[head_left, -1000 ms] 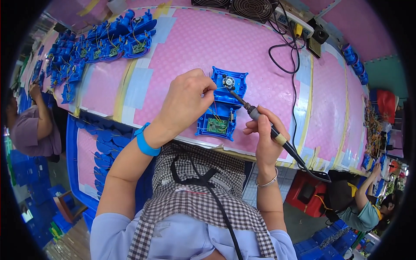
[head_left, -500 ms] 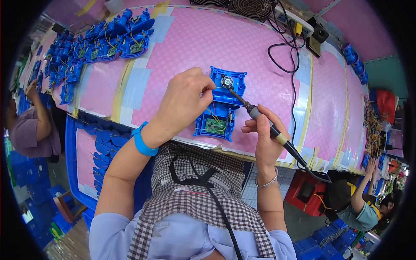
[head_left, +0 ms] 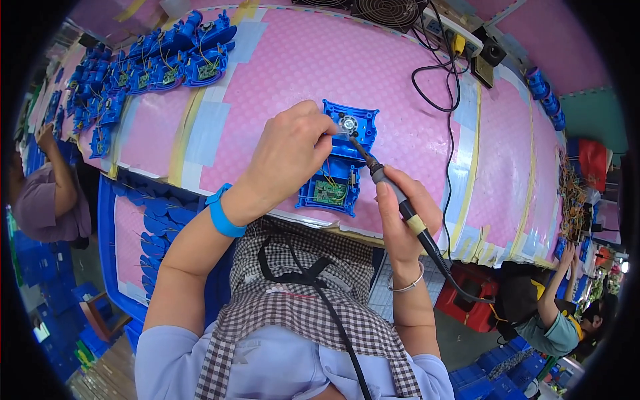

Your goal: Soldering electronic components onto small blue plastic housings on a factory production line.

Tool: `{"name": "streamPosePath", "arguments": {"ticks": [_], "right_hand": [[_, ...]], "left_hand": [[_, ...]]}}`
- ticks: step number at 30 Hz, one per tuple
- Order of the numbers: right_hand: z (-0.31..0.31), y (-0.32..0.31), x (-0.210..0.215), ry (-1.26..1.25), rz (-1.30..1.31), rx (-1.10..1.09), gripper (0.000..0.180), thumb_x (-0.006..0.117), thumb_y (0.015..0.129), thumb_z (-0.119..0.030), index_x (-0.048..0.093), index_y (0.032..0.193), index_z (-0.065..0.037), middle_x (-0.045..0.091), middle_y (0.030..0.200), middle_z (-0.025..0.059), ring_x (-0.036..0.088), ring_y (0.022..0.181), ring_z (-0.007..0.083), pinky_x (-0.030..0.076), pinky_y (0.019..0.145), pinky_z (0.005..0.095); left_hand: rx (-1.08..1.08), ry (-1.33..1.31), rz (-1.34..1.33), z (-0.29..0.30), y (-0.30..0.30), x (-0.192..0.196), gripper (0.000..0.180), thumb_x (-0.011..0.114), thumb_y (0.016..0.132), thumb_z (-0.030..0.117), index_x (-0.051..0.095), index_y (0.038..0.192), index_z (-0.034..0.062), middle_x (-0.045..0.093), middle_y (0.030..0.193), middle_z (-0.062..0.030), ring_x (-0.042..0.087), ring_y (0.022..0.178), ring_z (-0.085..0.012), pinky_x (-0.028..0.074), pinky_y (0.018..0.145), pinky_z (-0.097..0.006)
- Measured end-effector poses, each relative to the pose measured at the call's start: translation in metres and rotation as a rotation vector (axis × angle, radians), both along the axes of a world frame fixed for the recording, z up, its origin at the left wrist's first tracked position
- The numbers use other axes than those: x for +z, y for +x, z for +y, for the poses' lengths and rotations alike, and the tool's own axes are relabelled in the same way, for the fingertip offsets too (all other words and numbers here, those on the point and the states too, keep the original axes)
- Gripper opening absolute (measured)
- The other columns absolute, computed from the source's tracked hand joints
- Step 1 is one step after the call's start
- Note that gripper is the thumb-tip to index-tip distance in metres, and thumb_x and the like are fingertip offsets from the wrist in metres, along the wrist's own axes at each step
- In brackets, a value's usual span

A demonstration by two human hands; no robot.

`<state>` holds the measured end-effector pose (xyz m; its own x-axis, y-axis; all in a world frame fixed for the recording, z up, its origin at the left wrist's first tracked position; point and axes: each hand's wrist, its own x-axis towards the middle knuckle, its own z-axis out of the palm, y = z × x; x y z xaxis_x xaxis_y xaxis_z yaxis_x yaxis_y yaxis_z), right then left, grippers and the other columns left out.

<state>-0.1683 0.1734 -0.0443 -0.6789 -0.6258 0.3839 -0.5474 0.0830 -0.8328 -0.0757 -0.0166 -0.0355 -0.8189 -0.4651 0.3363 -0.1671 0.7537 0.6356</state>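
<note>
Two halves of a blue plastic housing lie open on the table. The far half [head_left: 369, 119] holds a small round speaker [head_left: 348, 124]; the near half [head_left: 302, 199] holds a green circuit board [head_left: 328, 193] with thin coloured wires. My left hand [head_left: 288, 150] is closed in a pinch at the speaker's left, on what looks like a thin wire; its fingertips partly hide it. My right hand [head_left: 410, 217] grips a soldering iron [head_left: 388, 181] with a grey and black handle. Its tip is at the speaker's near edge, close to my left fingertips.
Several blue housings [head_left: 203, 67] with boards and wires stand at the far left. A blue tray [head_left: 110, 247] of blue parts is below the table's left edge. Black cables [head_left: 448, 160] run from a power strip [head_left: 460, 33]; fans [head_left: 390, 13] stand behind. Co-workers are at both sides.
My right hand and the soldering iron have shifted slightly left and nearer to me, with the iron's tip still by the speaker. My left hand has edged right, toward the speaker.
</note>
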Motion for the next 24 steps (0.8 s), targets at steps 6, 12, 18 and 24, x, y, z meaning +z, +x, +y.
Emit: {"name": "streamPosePath", "arguments": {"ticks": [6,12,18,24], "right_hand": [[0.014,-0.013,0.016,-0.055,-0.24,-0.123,0.021,0.064,0.088,-0.004,0.065,0.105,0.008,0.068,0.084,0.0136,0.065,0.066,0.016,0.053,0.061,0.0257],[0.014,-0.028,0.012,0.031,-0.241,-0.038,0.019,0.066,0.087,-0.002,0.067,0.103,0.008,0.068,0.082,0.0125,0.064,0.065,0.0143,0.052,0.06,0.0229],[0.011,-0.029,0.009,0.039,-0.252,-0.023,0.018,0.065,0.088,-0.002,0.067,0.103,0.007,0.068,0.082,0.0122,0.065,0.065,0.0139,0.051,0.059,0.0223],[0.011,-0.033,0.002,0.037,-0.129,0.005,0.018,0.066,0.087,-0.002,0.067,0.103,0.007,0.069,0.083,0.0117,0.065,0.065,0.0138,0.051,0.059,0.0215]], "left_hand": [[-0.005,-0.048,0.006,0.006,0.005,0.008,0.016,0.067,0.076,-0.002,0.066,0.092,0.0022,0.06,0.077,-0.0118,0.062,0.067,-0.0258,0.048,0.059,-0.036],[-0.051,0.008,0.025,0.014,-0.015,-0.001,0.017,0.06,0.078,-0.002,0.058,0.095,0.0022,0.061,0.083,-0.0157,0.062,0.074,-0.0335,0.049,0.062,-0.043],[-0.053,0.009,-0.024,0.014,-0.022,-0.006,0.011,0.055,0.081,-0.001,0.054,0.091,0.0019,0.061,0.083,-0.0182,0.061,0.076,-0.0395,0.049,0.063,-0.049],[-0.049,0.003,-0.036,0.014,-0.024,-0.009,0.01,0.058,0.08,0.001,0.057,0.09,0.0015,0.062,0.084,-0.018,0.062,0.077,-0.0386,0.05,0.064,-0.048]]}}
